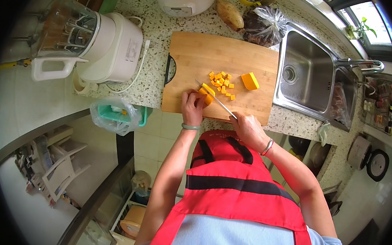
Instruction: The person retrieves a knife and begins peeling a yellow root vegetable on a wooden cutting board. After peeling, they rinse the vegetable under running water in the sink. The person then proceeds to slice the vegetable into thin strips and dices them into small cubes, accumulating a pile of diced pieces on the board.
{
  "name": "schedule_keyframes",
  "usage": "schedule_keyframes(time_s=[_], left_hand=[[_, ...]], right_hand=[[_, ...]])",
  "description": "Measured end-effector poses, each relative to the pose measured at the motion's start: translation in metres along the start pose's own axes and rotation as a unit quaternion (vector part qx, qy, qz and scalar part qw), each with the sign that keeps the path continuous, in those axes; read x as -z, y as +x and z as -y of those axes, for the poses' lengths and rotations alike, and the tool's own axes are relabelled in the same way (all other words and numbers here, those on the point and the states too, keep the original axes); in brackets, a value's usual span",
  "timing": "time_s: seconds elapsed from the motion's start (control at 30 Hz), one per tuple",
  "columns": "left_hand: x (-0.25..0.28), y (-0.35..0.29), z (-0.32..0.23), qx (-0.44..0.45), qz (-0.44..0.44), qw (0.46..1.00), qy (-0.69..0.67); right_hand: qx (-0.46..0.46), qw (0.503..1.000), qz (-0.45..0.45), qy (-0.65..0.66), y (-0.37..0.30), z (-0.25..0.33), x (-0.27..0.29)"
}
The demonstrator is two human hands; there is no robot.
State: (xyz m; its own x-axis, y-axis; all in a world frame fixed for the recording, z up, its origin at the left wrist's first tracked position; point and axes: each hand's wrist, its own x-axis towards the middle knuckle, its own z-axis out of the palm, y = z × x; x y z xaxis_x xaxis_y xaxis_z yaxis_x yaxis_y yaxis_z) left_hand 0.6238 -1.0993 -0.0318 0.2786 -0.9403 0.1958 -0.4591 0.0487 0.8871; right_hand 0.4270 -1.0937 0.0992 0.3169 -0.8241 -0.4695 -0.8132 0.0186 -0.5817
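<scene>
On the wooden cutting board [214, 51], my left hand [191, 108] presses its bent fingers against a piece of orange pumpkin [208, 95] near the front edge. My right hand [249, 131] is closed round the handle of a kitchen knife [222, 105]. The thin blade slants up and left across the pumpkin piece, close to my left fingertips; how deep it sits in the flesh, I cannot tell. Just beyond the blade lie several small pumpkin cubes [219, 81] in a loose cluster. To their right rests a larger pumpkin chunk [250, 81], apart from the rest.
A steel sink [308, 68] borders the board's right side. At left stands a white blender machine [113, 48] with a cord. Behind are a white cooker [183, 0], a brown tuber [229, 15] and a dark plastic bag [263, 27]. A lined green bin [118, 114] hangs at the counter's front left.
</scene>
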Motion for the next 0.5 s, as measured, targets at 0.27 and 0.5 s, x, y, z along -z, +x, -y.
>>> schedule_keyframes(time_s=[0.27,0.5], left_hand=[[-0.001,0.002,-0.002,0.027,-0.011,0.998,-0.052],[0.005,0.004,-0.008,-0.006,0.006,1.0,0.012]], right_hand=[[-0.02,0.999,0.045,0.006,0.002,0.003,0.005],[-0.046,0.997,0.057,0.011,0.014,0.004,-0.003]])
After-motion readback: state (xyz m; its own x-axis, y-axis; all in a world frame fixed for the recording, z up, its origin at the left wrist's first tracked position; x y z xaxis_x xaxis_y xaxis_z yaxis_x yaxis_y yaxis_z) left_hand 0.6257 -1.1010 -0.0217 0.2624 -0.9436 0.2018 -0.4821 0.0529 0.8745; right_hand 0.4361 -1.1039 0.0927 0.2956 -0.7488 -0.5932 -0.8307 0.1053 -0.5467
